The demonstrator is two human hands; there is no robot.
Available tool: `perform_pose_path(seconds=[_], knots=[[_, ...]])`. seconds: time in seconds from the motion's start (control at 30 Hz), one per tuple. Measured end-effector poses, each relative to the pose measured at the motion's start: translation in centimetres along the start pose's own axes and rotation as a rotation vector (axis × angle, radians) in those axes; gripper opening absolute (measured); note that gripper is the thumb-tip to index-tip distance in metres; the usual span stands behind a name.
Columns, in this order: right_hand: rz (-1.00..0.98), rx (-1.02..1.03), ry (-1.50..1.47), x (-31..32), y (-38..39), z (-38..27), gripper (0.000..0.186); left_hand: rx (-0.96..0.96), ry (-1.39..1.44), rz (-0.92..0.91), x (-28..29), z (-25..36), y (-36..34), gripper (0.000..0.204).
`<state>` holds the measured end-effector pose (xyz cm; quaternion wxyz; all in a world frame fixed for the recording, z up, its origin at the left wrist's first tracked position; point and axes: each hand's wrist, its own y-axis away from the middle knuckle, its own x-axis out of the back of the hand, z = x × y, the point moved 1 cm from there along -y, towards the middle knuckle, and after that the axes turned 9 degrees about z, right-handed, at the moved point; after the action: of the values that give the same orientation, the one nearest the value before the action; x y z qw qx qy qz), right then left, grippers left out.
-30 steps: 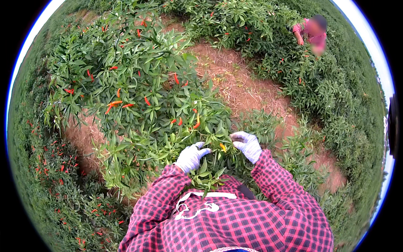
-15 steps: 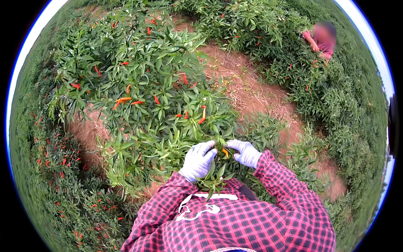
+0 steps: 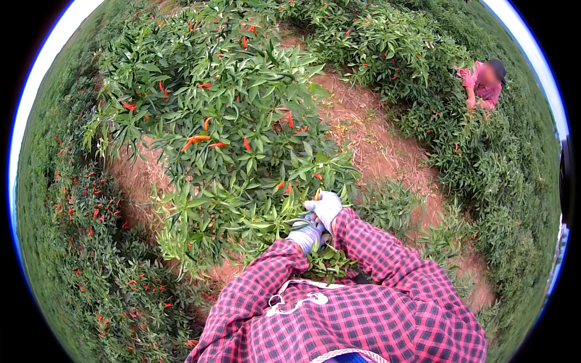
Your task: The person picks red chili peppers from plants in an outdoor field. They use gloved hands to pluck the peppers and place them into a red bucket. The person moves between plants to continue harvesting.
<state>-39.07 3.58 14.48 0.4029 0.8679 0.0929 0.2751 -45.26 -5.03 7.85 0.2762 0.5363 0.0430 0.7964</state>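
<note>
My right hand (image 3: pixel 326 209), in a pale lavender-white glove, is closed, its fingers curled down among leaves beside an orange chilli (image 3: pixel 317 194). My left hand (image 3: pixel 305 234), gloved alike, is just below it at lower left, fingers partly hidden by leaves and the other hand; both are at the chilli plant (image 3: pixel 242 169). What either holds is hidden. A leafy sprig (image 3: pixel 327 263) hangs below my hands against my checked shirt. Red and orange chillies (image 3: pixel 200 140) grow higher on the plant.
A co-worker (image 3: pixel 482 91) in a pink top bends into the bushes at upper right. Strips of straw-strewn reddish soil (image 3: pixel 381 145) run right and left of my plant. A dense row with many red chillies (image 3: pixel 91 230) lies at the left, more bushes (image 3: pixel 460 169) at right.
My hands have come together, the right moving left over the left one, and the yellow chilli between them is now hidden. The scene has shifted rightward and slightly down in view.
</note>
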Motion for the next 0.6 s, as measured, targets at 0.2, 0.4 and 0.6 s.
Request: perform_pose_path(seconds=[0.2, 0.4, 0.6], knots=[[0.172, 0.035, -0.345, -2.8, -7.0, 4.1, 0.016, 0.057, 0.078, 0.041, -0.5, 1.0, 0.8, 0.068], [0.44, 0.553, 0.086, -1.4, -7.5, 5.3, 0.027, 0.036, 0.179, 0.149, 0.8, 0.4, 2.6, 0.068], [-0.188, -0.052, -0.742, -0.3, -8.0, 6.6, 0.028, 0.165, 0.288, -0.092, 4.2, 1.0, 2.2, 0.066]])
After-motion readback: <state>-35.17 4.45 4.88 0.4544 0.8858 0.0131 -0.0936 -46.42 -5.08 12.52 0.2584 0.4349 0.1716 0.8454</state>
